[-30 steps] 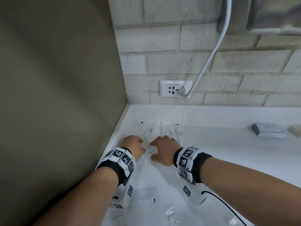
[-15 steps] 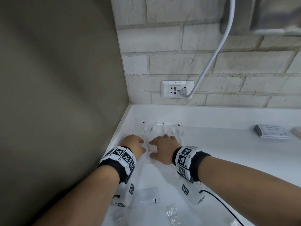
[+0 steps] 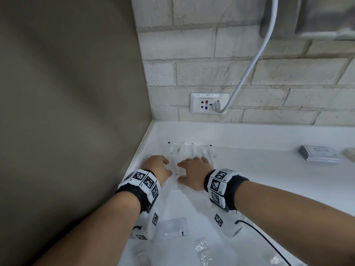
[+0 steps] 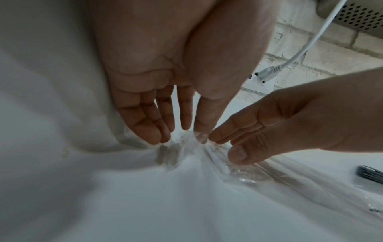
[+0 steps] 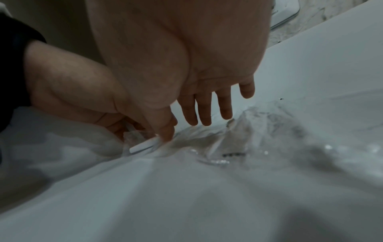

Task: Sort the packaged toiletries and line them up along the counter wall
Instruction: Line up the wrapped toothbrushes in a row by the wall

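A row of clear plastic toiletry packets (image 3: 189,151) lies side by side in the counter corner, close to the brick back wall. My left hand (image 3: 158,166) rests on the left end of the row, fingers straight, fingertips (image 4: 157,139) touching crinkled wrap (image 4: 186,139). My right hand (image 3: 194,169) lies flat on the packets beside it. Its thumb (image 5: 165,129) presses on a white stick inside a clear packet (image 5: 143,145), and its other fingers are straight above more wrap (image 5: 238,131). Neither hand grips anything.
A beige side wall borders the counter on the left. A wall outlet (image 3: 209,103) with a white cable (image 3: 249,70) sits above the row. Small boxed packs (image 3: 319,153) lie at the right. More clear packets (image 3: 172,229) and wrapped combs (image 3: 206,256) lie near the front.
Both hands stay flat on the packet row, edging only slightly toward the back wall. Nothing was picked up or let go.
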Tool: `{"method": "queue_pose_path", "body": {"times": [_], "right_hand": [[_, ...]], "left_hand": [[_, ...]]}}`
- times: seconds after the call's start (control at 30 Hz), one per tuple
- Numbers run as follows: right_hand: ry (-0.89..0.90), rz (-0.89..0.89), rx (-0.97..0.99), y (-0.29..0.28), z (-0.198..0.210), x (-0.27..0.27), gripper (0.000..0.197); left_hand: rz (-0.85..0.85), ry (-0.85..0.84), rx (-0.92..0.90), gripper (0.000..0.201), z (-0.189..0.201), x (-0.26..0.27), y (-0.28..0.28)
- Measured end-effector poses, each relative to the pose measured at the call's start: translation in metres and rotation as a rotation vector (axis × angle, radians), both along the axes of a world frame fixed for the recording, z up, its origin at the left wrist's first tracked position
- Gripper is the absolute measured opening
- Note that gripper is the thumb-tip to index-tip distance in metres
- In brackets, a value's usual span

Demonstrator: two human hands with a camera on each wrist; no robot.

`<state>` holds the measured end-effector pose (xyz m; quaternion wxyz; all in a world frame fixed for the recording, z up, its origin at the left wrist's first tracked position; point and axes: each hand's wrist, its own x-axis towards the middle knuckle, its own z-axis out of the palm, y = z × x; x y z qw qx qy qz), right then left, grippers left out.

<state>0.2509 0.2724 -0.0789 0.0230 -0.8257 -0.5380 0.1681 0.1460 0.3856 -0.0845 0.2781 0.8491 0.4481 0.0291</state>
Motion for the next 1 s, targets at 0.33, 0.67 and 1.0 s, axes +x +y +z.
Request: {"method": "queue_pose_path", "body": {"times": [0.33,0.67,1.0], "right_hand": [[-0.007,-0.062,0.093,-0.022,0.015,0.014,0.053],[0.012,-0.057,-0.034,-0.067,0.007,0.045,0.062],[0.028,-0.033,-0.071,-0.058,0.004,0.042,0.076]], "left_hand": [[-0.060,-0.031,0.108,0.042,0.024,0.009,-0.012],[-0.399,0.227,0.162,0.055,0.016,0.040,-0.064],[-0.415,0.353,0.257,0.060,0.006,0.032,-0.052]]}}
